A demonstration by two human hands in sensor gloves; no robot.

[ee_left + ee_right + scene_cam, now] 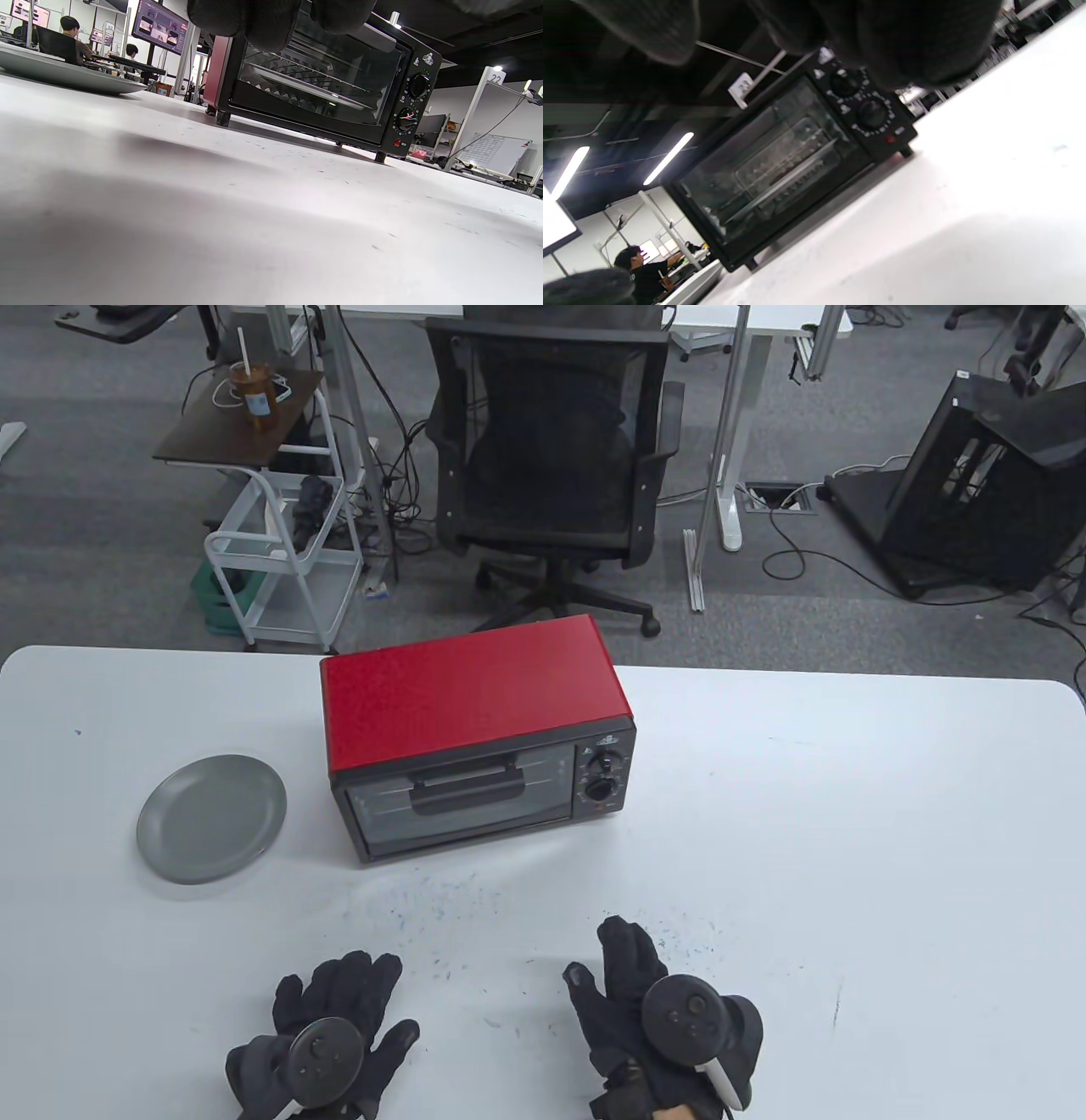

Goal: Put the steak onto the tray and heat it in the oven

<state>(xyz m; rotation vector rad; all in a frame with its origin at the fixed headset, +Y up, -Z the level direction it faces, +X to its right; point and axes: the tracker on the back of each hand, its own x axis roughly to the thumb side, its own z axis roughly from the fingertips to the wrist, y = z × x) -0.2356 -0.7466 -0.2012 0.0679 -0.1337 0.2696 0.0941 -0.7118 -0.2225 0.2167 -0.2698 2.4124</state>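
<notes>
White table (848, 831), oven (475, 746) interior murky

Big white table (848, 831) with rounded corners, kinda scuffed — little blue and dark specks all over the middle in front. Sitting on it: a red toaster oven (475, 734) with a black front, door closed, turned slightly off square, and an empty grey plate (211, 818) just to its left — close but not touching.
</notes>
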